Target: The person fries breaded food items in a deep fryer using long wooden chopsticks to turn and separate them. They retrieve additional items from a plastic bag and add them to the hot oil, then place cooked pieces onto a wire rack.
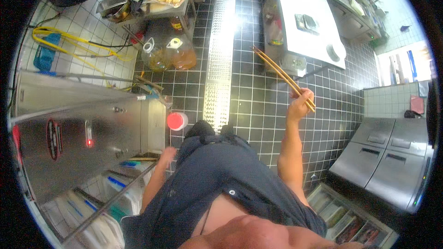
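A pair of long wooden cooking chopsticks point(282, 74) is gripped near the thick ends in my right hand point(301, 103), out to my right over the dark tiled floor. Their darker tips point forward, beside the end of a white-topped table. My left hand point(167, 155) hangs low at my left side, blurred; whether its fingers are apart or closed is unclear, and no object shows in it. Just ahead of it, a white container with a red lid point(177, 121) stands on the floor near my feet.
A metal floor grating point(219, 58) runs ahead. Large plastic oil jugs point(181, 55) stand front left, under a laden shelf. A white-topped table point(308, 7) is front right, a steel refrigerator point(375, 152) right. At left stands a steel cabinet point(79, 138); ingredient trays point(349, 214) sit behind right.
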A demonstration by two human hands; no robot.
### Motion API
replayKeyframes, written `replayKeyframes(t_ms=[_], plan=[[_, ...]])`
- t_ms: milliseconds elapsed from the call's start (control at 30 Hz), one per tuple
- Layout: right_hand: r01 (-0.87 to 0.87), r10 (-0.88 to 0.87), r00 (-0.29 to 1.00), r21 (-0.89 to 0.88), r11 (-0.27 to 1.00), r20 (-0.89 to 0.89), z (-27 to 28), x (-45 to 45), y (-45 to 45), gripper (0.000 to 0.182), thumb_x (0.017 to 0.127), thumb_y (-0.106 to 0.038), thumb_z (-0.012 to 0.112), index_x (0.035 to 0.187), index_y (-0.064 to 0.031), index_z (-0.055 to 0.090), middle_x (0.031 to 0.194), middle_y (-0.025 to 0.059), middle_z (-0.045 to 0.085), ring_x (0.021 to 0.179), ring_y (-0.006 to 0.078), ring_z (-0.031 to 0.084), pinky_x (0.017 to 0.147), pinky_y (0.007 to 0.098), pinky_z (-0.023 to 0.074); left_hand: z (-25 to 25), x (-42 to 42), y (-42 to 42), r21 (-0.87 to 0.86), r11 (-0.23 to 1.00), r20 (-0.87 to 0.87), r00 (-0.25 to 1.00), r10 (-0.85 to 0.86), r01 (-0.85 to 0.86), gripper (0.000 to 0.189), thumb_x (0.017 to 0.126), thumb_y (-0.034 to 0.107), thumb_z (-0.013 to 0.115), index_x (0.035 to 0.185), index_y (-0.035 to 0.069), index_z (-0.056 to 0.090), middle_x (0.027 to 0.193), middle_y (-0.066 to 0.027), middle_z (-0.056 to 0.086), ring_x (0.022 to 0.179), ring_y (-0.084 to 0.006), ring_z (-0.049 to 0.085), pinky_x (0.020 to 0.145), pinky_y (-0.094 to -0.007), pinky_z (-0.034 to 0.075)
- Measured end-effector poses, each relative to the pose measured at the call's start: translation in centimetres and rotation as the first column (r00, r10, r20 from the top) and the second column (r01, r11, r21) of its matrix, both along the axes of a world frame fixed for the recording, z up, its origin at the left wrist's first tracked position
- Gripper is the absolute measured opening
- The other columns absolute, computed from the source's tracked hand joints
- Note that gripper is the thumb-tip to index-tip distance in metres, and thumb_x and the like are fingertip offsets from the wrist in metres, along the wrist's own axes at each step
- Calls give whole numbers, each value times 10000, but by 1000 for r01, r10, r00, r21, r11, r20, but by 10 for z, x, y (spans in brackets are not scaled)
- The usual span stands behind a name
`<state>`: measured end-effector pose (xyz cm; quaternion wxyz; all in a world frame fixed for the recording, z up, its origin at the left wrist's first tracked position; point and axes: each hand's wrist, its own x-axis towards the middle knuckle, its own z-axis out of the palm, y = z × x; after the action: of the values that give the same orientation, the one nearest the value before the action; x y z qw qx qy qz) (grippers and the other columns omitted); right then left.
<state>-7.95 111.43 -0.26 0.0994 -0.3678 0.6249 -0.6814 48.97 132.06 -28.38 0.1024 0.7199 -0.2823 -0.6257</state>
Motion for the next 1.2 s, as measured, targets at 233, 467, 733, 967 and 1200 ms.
replayKeyframes(t_ms=[233,467,733,967,1200], plan=[[-34,34,999,-11,999,-2,6,8,-210,345,1009,-287,377,850,-14,516,699,87,583,560,167,570,533,287,472,-66,-22,-91,226,957,-10,983,-185,182,220,852,199,469,818,32,607,775,-159,598,628,-277,570,549,-401,467],[-114,115,993,49,992,-18,42,22,-386,342,1008,-294,374,840,-26,506,685,87,563,576,157,560,560,277,465,-92,-6,-358,-47,954,10,956,-295,295,212,837,179,470,787,29,611,766,-182,599,648,-297,582,575,-409,480],[-180,178,983,28,983,43,20,-20,-562,316,1007,-281,385,873,-20,502,724,91,546,615,155,554,574,285,474,133,-166,-665,-280,960,-135,990,-47,7,298,880,217,586,1097,14,606,904,-42,641,783,-128,586,679,-280,474],[-252,256,965,77,965,-55,34,-58,-755,339,1013,-300,383,875,-19,511,702,85,550,543,144,542,511,264,453,105,-214,-728,-214,976,250,968,20,35,278,856,288,573,880,28,669,793,-129,661,738,-215,627,678,-346,483],[-448,439,893,-107,888,-98,67,-33,-955,387,1016,-328,345,886,-9,521,787,109,572,579,164,572,531,264,472,-96,-230,-641,-195,684,534,661,-528,703,204,790,225,599,847,44,673,768,-144,649,673,-326,611,605,-410,495]])
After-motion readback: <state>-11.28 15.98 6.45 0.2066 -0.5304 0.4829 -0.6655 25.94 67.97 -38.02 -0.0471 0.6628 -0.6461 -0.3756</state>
